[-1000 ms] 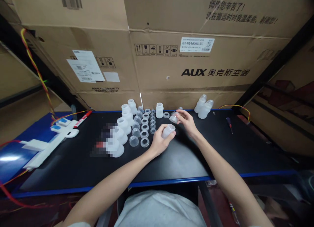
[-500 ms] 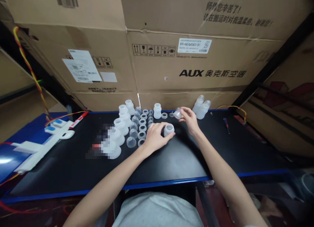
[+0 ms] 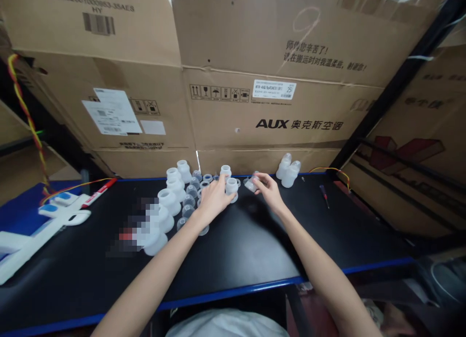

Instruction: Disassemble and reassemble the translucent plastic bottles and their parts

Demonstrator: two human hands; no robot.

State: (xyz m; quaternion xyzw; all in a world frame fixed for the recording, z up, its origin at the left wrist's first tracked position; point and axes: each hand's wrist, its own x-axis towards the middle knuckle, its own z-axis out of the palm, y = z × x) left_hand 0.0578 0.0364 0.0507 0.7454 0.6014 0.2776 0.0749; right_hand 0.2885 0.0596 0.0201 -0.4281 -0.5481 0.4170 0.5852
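My left hand [image 3: 213,199] rests on the black mat with its fingers curled around a small white plastic bottle body [image 3: 232,187] that stands upright. A second white body [image 3: 225,171] stands just behind it. My right hand [image 3: 265,191] is pinched on a small clear plastic cap [image 3: 251,184], held just above the mat to the right of the bottle body. To the left of my left hand lie rows of white bottle bodies [image 3: 169,200], clear caps [image 3: 188,200] and rings [image 3: 208,177].
Two assembled white bottles [image 3: 287,170] lie at the back right near a small screwdriver [image 3: 324,195]. Stacked cardboard boxes [image 3: 265,118] wall off the back. A white device [image 3: 43,220], a red marker [image 3: 98,193] and coloured wires [image 3: 25,109] are at the left. A black post [image 3: 386,94] slants at the right.
My left hand has set the white bottle body down on the mat and moved it toward the back row. My right hand stays closed on the clear cap. The camera has tilted up.
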